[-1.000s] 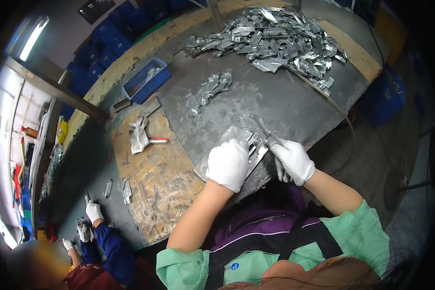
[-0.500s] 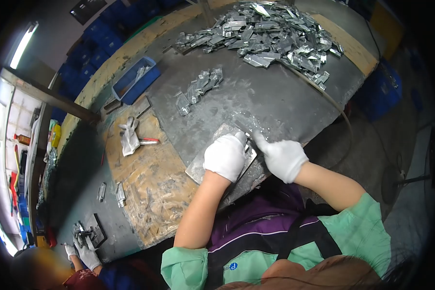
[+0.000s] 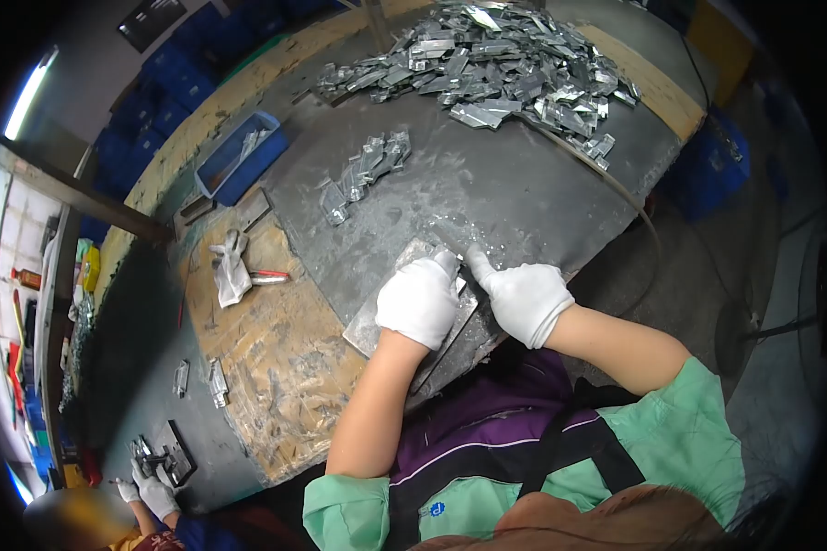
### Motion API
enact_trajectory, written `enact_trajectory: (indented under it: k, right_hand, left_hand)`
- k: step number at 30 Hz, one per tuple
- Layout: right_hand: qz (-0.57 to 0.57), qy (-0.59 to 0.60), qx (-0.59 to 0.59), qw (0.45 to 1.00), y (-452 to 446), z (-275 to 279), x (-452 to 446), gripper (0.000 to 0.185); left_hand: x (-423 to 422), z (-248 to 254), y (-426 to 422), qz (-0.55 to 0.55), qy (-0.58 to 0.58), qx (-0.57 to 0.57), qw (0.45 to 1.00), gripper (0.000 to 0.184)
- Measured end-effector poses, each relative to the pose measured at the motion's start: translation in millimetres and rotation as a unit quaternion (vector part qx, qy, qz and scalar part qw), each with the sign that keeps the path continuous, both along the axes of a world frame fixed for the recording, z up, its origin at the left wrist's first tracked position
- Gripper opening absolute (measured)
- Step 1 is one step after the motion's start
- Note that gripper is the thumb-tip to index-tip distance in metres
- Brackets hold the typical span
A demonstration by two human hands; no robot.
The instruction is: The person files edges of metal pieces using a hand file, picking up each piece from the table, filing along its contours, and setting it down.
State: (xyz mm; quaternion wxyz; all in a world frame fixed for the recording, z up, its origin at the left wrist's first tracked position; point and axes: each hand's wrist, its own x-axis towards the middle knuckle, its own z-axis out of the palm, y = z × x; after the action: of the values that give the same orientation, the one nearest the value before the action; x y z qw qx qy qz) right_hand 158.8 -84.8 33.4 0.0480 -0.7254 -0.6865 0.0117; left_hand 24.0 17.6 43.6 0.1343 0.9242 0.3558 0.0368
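My left hand (image 3: pixel 418 301), in a white glove, is closed over a small shiny metal part (image 3: pixel 460 285) and presses it on a grey metal block (image 3: pixel 362 332) near the table edge. Most of the part is hidden under the fingers. My right hand (image 3: pixel 529 301), also gloved, is closed beside it, index finger stretched forward along a narrow flat dark tool (image 3: pixel 448 240). The tool's tip points away from me, and its handle is hidden in the palm. Bright metal specks lie on the table around the tip.
A short row of metal parts (image 3: pixel 366 174) lies ahead, with a large heap (image 3: pixel 524 73) behind. To the left are a blue bin (image 3: pixel 239 161), a loose glove (image 3: pixel 232 271), a red-handled tool (image 3: pixel 269 275) and cardboard (image 3: pixel 276 367). A co-worker's gloved hands (image 3: pixel 156 491) work at lower left.
The view has shifted slightly, so the table things sit further left. My right hand and the tool tip have moved a little closer to my left hand, which keeps its hold.
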Motion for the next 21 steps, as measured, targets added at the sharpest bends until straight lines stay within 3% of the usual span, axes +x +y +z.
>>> enact_trajectory:
  k: [3, 6, 11, 18, 21]
  right_hand:
    - [-0.012, 0.027, -0.067, 0.997, -21.4, 15.3, -1.8, 0.064]
    - [0.005, -0.013, -0.024, 1.000, -43.7, -0.5, 5.9, 0.068]
    - [-0.009, 0.015, 0.009, 1.000, 6.9, -2.3, 1.7, 0.062]
    - [0.006, 0.022, -0.006, 1.000, -44.1, -2.7, 6.2, 0.062]
    - [0.005, 0.029, -0.003, 1.000, -12.2, 5.1, 6.9, 0.061]
  left_hand:
    - [-2.4, 0.8, -1.5, 0.004, -0.013, -0.014, 1.000, 0.022]
    - [-1.6, -1.0, 1.6, 0.000, -0.018, -0.018, 1.000, 0.021]
    - [-0.3, 1.8, -0.7, -0.002, -0.022, 0.003, 1.000, 0.015]
    - [-2.9, -3.4, 2.6, -0.018, -0.049, 0.009, 0.999, 0.016]
    - [-2.1, -4.6, 0.1, -0.015, -0.032, 0.024, 0.999, 0.017]
